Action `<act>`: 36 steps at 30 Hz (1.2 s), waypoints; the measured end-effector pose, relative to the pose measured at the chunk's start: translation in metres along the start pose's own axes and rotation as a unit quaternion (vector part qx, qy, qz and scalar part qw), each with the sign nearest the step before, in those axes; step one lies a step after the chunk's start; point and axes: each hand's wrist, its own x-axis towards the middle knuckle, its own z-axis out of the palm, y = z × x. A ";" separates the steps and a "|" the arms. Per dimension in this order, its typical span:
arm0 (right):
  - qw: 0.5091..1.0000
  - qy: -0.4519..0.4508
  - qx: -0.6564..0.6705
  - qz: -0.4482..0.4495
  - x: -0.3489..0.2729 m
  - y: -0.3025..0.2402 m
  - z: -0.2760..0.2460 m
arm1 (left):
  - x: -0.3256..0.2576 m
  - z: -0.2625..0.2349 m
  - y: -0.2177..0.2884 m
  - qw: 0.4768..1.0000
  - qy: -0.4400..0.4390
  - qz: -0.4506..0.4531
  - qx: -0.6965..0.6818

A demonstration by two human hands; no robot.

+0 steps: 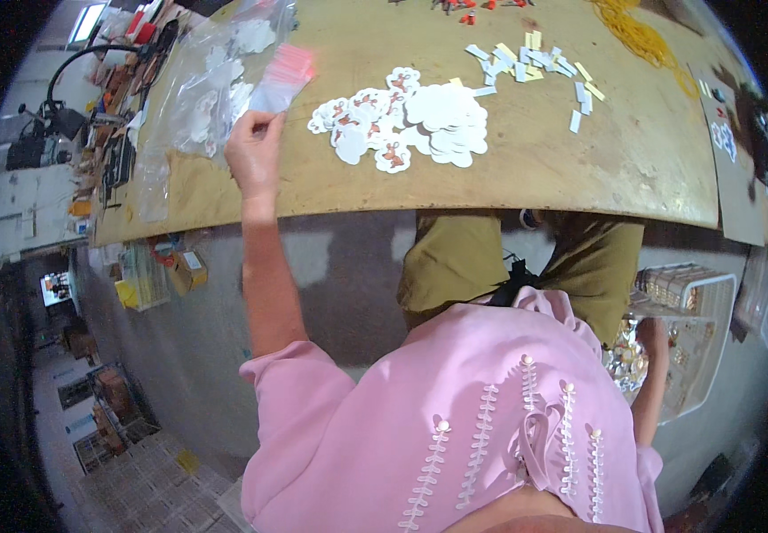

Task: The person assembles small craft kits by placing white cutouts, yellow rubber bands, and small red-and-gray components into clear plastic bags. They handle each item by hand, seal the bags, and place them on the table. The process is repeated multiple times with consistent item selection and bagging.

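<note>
My left hand is over the table's left part, thumb and fingers pinched at the lower edge of a fanned stack of small clear plastic bags with red-pink tops. To its right lies a heap of white scalloped paper cutouts, some printed with a brown animal figure. Down at my right side, my right hand reaches into a white plastic basket holding shiny gold and silver pieces. Its fingers look curled; whatever they hold is hidden.
A large clear bag with more cutouts lies at the table's left. Small white and yellow tags are scattered farther back. Yellow cord and red pieces lie at the far side. A small cardboard box stands below the table.
</note>
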 end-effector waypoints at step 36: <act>0.671 -0.243 0.664 -0.223 -0.081 -0.441 -0.238 | -0.154 0.032 0.218 0.941 -0.160 0.290 -0.063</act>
